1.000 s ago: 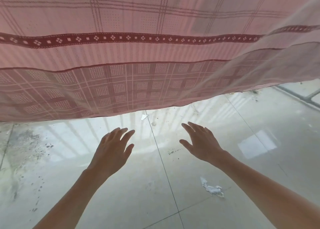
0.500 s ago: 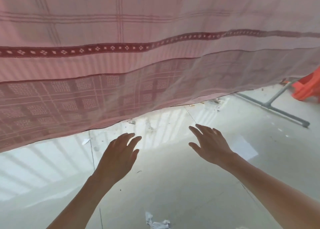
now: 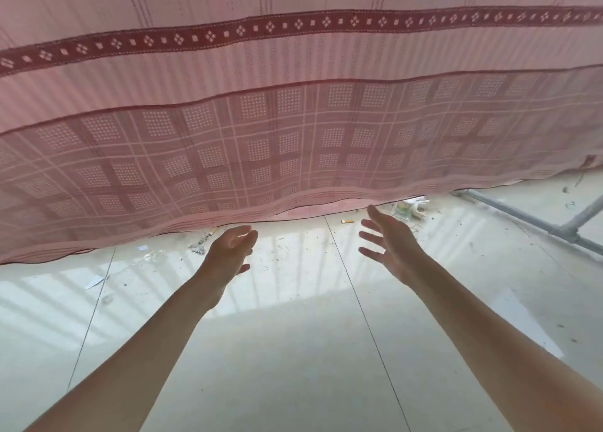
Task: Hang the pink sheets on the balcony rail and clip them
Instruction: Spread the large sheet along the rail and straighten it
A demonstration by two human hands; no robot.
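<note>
left grip (image 3: 230,252): bare hand, nothing worn, no ring or glove seen | right grip (image 3: 390,240): bare hand, nothing worn | forearms: both bare as far as the lower edge of the view, slim and long | sleeves, watch, bands: none in view
</note>
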